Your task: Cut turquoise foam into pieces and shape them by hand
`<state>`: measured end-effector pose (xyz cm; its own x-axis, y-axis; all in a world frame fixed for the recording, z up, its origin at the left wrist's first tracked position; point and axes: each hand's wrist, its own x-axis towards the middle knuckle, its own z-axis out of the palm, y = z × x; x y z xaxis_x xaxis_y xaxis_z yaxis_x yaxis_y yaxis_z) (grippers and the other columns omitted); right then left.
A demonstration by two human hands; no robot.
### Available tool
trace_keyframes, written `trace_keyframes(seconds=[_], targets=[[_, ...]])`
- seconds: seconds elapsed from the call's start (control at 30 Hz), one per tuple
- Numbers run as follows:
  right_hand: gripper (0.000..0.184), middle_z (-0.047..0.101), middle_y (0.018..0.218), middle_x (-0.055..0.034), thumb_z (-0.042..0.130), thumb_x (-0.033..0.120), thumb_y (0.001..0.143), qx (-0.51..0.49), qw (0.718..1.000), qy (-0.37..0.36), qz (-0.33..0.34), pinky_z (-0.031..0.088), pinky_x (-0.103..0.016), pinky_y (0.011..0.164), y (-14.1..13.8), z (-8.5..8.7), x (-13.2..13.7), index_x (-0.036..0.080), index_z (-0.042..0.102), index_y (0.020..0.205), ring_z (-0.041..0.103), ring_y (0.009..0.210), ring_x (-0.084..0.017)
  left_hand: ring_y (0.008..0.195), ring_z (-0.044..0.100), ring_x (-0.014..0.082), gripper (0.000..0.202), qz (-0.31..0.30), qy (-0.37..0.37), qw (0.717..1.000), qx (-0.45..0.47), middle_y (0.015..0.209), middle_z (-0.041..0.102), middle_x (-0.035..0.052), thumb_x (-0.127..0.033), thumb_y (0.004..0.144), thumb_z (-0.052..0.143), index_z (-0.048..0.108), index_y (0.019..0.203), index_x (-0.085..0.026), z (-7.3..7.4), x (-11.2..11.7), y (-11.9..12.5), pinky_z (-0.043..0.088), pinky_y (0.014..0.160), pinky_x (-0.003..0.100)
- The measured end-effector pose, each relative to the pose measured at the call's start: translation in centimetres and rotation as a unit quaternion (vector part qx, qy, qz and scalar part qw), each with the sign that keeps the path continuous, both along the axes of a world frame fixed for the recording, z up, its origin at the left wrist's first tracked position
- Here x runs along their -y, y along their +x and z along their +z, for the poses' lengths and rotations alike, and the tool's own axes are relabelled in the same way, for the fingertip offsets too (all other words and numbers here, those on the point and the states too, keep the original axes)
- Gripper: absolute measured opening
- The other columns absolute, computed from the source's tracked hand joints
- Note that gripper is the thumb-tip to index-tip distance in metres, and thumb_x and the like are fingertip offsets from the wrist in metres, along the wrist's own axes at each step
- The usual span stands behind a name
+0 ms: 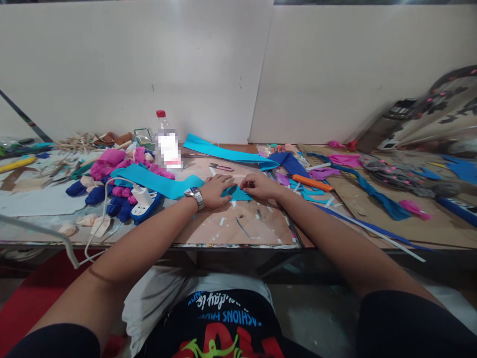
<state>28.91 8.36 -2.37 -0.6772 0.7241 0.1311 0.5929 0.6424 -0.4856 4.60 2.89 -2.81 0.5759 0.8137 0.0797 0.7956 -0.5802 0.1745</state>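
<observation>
A bright blue fabric strip (pixel 164 185) runs across the table and passes under my left hand (pixel 217 191). That hand, with a watch (pixel 196 197) on its wrist, lies palm down with its fingers spread, pressing on the fabric. My right hand (pixel 263 186) has its fingers curled together at the strip's right end; the fingertips seem to pinch its edge, though the exact grip is partly hidden. Behind both hands lie small thread snips (pixel 222 167) and a second blue strip (pixel 227 153).
At left are pink scrunchies (pixel 112 159), a power strip (pixel 145 211) with a plugged-in charger (pixel 142 195), and a red-capped bottle (pixel 168 144). An orange cutter (pixel 311 182), fabric scraps (pixel 322 173) and a dark bottle (pixel 385 127) are at right. A white wall (pixel 223 64) stands behind.
</observation>
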Motion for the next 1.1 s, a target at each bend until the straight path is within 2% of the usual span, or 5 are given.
trace_keyframes(seconds=[0.2, 0.47, 0.63, 0.83, 1.1], targets=[[0.022, 0.077, 0.091, -0.0060, 0.063, 0.018, 0.081, -0.005, 1.000, 0.007, 0.008, 0.050, -0.025, 0.071, 0.20, -0.43, -0.38, 0.016, 0.078, 0.096, 0.067, 0.077, -0.017, 0.153, 0.030, 0.0370, 0.065, 0.007, -0.010, 1.000, -0.013, 0.169, 0.031, 0.0082, -0.047, 0.092, 0.051, 0.046, 0.155, -0.030, 0.27, 0.12, 0.08, 0.029, 0.119, 0.066], [0.022, 0.077, 0.090, -0.0064, 0.062, 0.014, 0.079, 0.008, 1.000, 0.010, 0.010, 0.050, -0.026, 0.072, 0.00, -0.09, -0.18, 0.016, 0.079, 0.094, 0.067, 0.078, -0.017, 0.152, 0.032, 0.0348, 0.067, 0.018, 0.007, 0.999, -0.028, 0.168, 0.033, 0.0100, -0.050, 0.092, 0.051, 0.045, 0.154, -0.024, 0.05, -0.03, 0.09, 0.032, 0.119, 0.062], [0.028, 0.076, 0.091, -0.0066, 0.062, 0.017, 0.082, -0.005, 1.000, 0.001, 0.022, 0.051, -0.026, 0.071, 0.16, -0.46, -0.52, 0.015, 0.078, 0.105, 0.067, 0.078, -0.018, 0.152, 0.032, 0.0352, 0.068, 0.019, 0.005, 0.999, -0.028, 0.168, 0.033, 0.0103, -0.051, 0.092, 0.052, 0.045, 0.154, -0.023, 0.05, -0.06, 0.12, 0.031, 0.120, 0.062], [0.032, 0.077, 0.107, -0.0093, 0.063, 0.016, 0.084, 0.015, 0.999, 0.024, 0.036, 0.054, -0.031, 0.085, 0.25, -0.42, -0.57, 0.019, 0.080, 0.111, 0.070, 0.094, -0.021, 0.152, 0.032, 0.0354, 0.066, 0.020, 0.001, 1.000, -0.022, 0.168, 0.034, 0.0110, -0.051, 0.092, 0.052, 0.046, 0.152, -0.024, 0.01, -0.06, 0.07, 0.030, 0.119, 0.063], [0.034, 0.076, 0.108, -0.0091, 0.062, 0.015, 0.084, 0.036, 0.997, 0.045, 0.048, 0.053, -0.030, 0.087, 0.20, 0.00, -0.33, 0.019, 0.080, 0.113, 0.070, 0.095, -0.021, 0.151, 0.034, 0.0348, 0.068, -0.043, 0.017, 0.999, 0.004, 0.167, 0.036, 0.0079, -0.043, 0.089, 0.054, 0.045, 0.154, -0.028, 0.01, -0.19, 0.19, 0.032, 0.118, 0.062]])
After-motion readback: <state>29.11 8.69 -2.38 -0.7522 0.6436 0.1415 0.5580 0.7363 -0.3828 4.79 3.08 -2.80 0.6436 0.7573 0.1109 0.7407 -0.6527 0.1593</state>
